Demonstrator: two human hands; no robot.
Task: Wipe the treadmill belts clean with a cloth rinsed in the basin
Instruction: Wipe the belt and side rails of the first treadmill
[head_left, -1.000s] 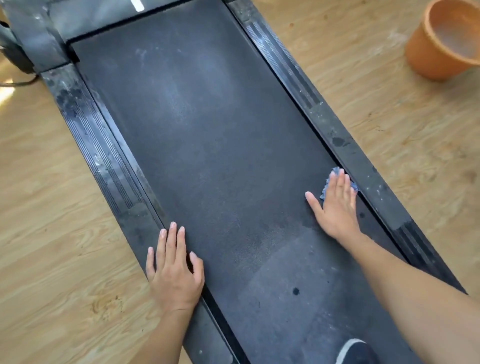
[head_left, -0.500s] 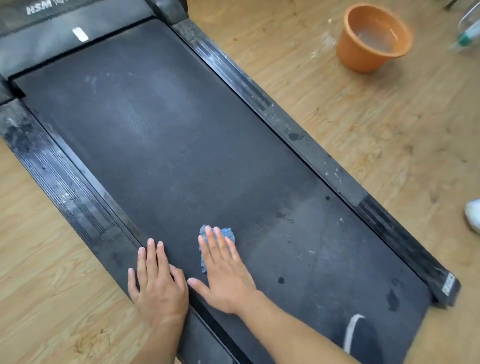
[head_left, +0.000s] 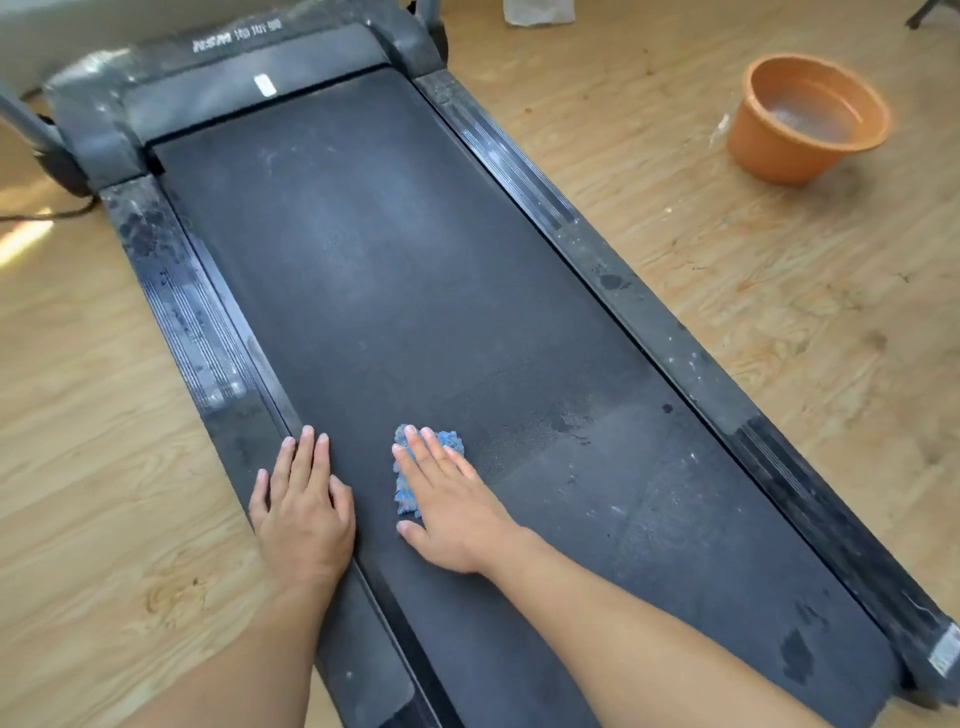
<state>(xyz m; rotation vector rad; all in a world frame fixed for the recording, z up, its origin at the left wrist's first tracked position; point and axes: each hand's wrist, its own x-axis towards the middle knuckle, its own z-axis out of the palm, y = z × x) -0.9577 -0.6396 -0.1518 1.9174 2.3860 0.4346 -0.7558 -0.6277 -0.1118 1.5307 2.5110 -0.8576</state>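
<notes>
A black treadmill belt (head_left: 415, 291) runs from the motor cover at the top down to the near right. It looks dusty higher up and darker and damp near my hands. My right hand (head_left: 452, 504) lies flat with straight fingers on a blue cloth (head_left: 406, 493), pressing it onto the belt left of centre. The cloth peeks out at the fingertips and along the thumb side. My left hand (head_left: 304, 501) rests flat on the belt's left edge and the left side rail (head_left: 182, 306). An orange basin (head_left: 763, 150) holding water stands on the floor at the upper right.
The treadmill's right side rail (head_left: 675, 343) is dusty with pale specks. Light wooden floor (head_left: 93, 467) surrounds the machine. A dark cable lies on the floor at the far left, and a white object stands at the top edge.
My right hand slid the cloth from the belt's right edge across to the left part, close to my left hand. My left hand stayed on the left rail. The view pulled back.
</notes>
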